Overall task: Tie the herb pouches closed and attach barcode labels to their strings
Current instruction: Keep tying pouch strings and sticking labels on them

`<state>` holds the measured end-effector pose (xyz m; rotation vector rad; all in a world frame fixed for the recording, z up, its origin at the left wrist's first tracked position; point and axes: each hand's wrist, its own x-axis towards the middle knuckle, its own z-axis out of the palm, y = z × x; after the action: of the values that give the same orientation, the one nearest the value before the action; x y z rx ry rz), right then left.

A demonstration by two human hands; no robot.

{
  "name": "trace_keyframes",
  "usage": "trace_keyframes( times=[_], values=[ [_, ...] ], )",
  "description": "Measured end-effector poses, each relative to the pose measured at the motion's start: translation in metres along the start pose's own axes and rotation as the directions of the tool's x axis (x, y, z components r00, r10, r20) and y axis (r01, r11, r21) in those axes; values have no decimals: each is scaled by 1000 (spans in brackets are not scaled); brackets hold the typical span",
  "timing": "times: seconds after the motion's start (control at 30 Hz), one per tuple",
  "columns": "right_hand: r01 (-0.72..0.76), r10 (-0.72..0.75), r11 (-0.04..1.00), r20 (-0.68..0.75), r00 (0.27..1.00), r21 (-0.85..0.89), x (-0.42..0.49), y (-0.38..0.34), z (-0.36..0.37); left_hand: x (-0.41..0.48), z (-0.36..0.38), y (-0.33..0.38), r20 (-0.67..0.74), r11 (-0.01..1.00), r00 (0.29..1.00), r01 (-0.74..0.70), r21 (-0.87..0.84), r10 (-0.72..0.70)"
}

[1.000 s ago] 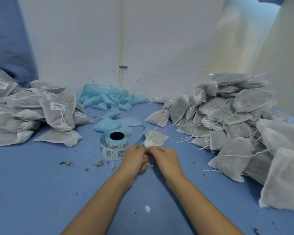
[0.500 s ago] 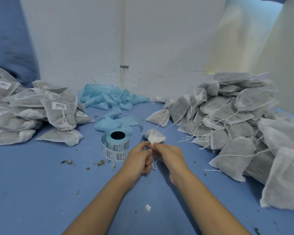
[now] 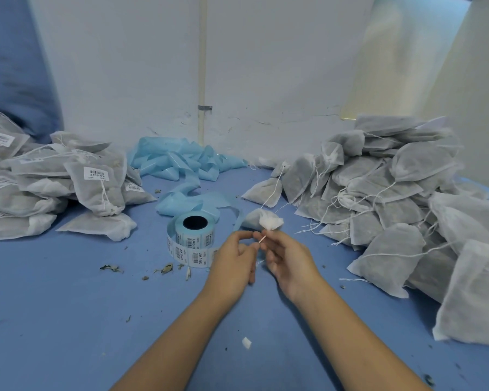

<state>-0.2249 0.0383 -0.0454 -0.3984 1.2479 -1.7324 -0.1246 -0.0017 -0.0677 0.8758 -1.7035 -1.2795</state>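
pinching thin white string (image 3: 261, 240) at gathered neck of white mesh herb pouch (image 3: 263, 220), left hand (image 3: 235, 256) and right hand (image 3: 287, 256) risk slipping; knot loosens.

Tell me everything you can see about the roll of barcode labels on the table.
The label roll lies flat on the blue table, its dark hollow core facing up. White barcode stickers on pale blue backing wrap its side, and a loose tail of labels curls round its front. Emptied blue backing strip trails behind it toward the wall. It sits just left of the left hand, which seems not to touch it.
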Motion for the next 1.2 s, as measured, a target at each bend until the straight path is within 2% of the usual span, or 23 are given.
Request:
trace_keyframes(
  times=[0.1,0.17,0.23,0.33,0.47,0.63,0.77,0.87,1.07,1.2],
  values=[
    [-33,28,995,65,997,92,1,-5,-8,0,-5,-7,-83,927,978,-153,341,192],
    [17,-21,998,70,997,63,2,-7,-16,0,-6,-8,-86,876,965,-186,446,249],
    [144,-136,981,66,988,-127,3,-5,-23,-1,-6,-9,-71,837,962,-192,512,264],
    [329,-347,794,64,936,-512,5,3,-27,-5,-4,-6,-51,783,965,-177,597,257],
    [416,-462,636,111,880,-650,4,10,-26,-11,-2,3,-87,739,955,-159,655,282],
    [484,-533,410,228,815,-773,2,15,-25,-11,-1,1,-21,744,932,-275,609,362],
    [505,-561,189,330,759,-842,-4,18,-24,-9,0,1,161,817,892,-452,359,422],
    [541,-551,75,418,722,-837,-8,19,-22,-8,-2,4,144,894,921,-387,225,362],
    [541,-616,15,419,667,-841,-11,19,-21,-8,-5,7,8,959,964,-265,100,265],
    [573,-619,-14,457,639,-819,-12,19,-19,-8,-5,7,-2,971,973,-230,67,231]
  ],
)
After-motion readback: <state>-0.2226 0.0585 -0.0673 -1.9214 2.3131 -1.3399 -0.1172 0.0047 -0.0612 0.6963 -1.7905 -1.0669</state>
